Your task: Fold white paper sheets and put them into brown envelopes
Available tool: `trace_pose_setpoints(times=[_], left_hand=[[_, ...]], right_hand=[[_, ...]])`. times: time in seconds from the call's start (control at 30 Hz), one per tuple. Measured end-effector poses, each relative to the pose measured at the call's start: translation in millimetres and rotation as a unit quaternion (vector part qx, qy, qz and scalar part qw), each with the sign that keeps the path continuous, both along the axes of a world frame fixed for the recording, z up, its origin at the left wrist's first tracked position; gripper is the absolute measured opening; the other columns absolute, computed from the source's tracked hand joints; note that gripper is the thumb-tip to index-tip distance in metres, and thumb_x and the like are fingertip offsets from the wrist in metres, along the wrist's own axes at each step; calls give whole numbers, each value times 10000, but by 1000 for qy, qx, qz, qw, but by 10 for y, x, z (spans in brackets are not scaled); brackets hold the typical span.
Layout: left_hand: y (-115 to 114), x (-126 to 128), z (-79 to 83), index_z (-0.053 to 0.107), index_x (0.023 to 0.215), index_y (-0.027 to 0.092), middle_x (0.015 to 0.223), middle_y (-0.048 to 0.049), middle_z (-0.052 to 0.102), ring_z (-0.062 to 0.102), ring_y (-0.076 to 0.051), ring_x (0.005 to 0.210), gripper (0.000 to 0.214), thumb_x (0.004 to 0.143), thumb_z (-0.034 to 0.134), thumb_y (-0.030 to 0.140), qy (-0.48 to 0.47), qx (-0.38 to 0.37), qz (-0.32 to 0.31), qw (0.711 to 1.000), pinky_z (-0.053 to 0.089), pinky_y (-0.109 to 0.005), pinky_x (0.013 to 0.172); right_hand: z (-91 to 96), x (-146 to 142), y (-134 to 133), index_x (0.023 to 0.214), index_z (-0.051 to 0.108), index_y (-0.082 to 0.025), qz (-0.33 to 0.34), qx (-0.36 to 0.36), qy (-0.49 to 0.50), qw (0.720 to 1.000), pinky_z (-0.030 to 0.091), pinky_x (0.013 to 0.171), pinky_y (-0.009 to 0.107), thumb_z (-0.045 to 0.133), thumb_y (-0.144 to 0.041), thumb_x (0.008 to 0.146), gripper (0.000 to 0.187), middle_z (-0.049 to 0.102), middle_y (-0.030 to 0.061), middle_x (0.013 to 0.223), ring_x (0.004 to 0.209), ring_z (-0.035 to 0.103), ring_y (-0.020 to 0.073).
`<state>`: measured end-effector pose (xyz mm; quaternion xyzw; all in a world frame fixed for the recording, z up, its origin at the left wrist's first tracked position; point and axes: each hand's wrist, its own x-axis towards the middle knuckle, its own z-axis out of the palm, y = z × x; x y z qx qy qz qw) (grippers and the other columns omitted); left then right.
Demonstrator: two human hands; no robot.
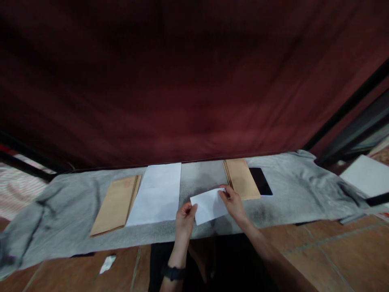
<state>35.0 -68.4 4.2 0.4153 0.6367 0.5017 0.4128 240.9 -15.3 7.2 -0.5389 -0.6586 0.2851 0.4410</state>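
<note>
A small folded white paper (209,205) is held between both hands just above the grey cloth (285,202). My left hand (185,216) pinches its left edge with fingers closed. My right hand (232,201) grips the paper's upper right corner, close to a stack of brown envelopes (241,178). A stack of white sheets (158,193) lies to the left of my hands. Further left rests a second pile of brown envelopes (116,204).
A black phone (260,181) lies beside the right envelope stack. A dark red curtain (182,81) hangs behind the cloth. Tiled floor (328,251) shows in front, with a white scrap (107,263) on it. A white board (366,175) sits at far right.
</note>
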Motion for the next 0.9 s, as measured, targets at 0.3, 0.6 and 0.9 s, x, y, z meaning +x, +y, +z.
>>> trace_pose_setpoints(times=[0.3,0.6,0.9], left_hand=[[194,-2,-260,690,1039,168,704,-5,675,628,-180,667,243,819,614,235,120,-15,46,992,485,-296,696],[208,98,-217,529,1387,144,1065,-132,752,734,-247,918,421,983,442,228,322,-47,27,945,564,-364,824],[130,178,-213,572,1351,181,1216,-130,693,732,-210,905,373,1012,422,220,448,-34,24,893,565,-303,767]], right_hand=[[-373,-269,-201,1489,447,-195,4,139,-234,962,418,1128,509,400,-252,1014,481,475,143,1524,1406,441,268],[-494,-503,-471,1462,514,-214,52,107,-369,922,309,1192,465,444,-322,1033,448,450,85,1558,1440,405,248],[-602,-240,-533,1502,451,-136,-16,124,-407,905,304,1181,462,416,-341,1035,512,453,132,1544,1422,431,267]])
